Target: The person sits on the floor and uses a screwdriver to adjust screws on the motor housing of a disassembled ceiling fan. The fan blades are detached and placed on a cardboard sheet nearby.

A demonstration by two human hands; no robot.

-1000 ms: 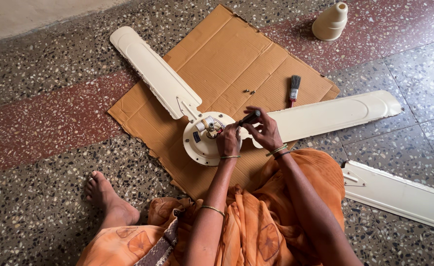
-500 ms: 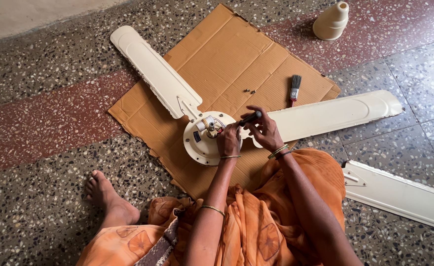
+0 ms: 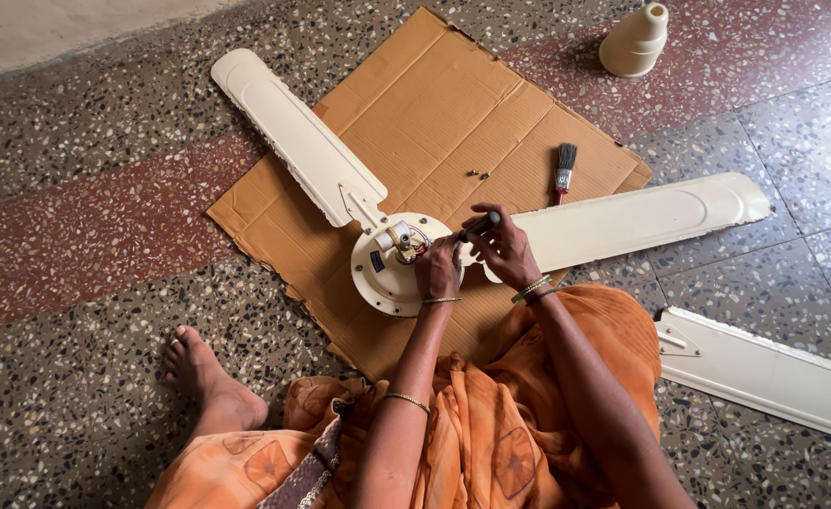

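The person sits on the terrazzo floor (image 3: 85, 217) with a cream ceiling fan motor hub (image 3: 387, 273) lying on a flattened cardboard sheet (image 3: 453, 104). The left hand (image 3: 437, 269) rests on the hub's rim, fingers curled, though whether its grip pinches anything cannot be told. The right hand (image 3: 505, 250) has its grip closed around a dark-handled screwdriver (image 3: 479, 224), tip angled toward the hub. Two blades (image 3: 293, 132) are attached to the hub; a third blade (image 3: 764, 372) lies loose on the floor. A paintbrush (image 3: 563, 170) and two small screws (image 3: 478, 174) lie on the cardboard, and a cream canopy cover (image 3: 634, 40) stands beyond it.
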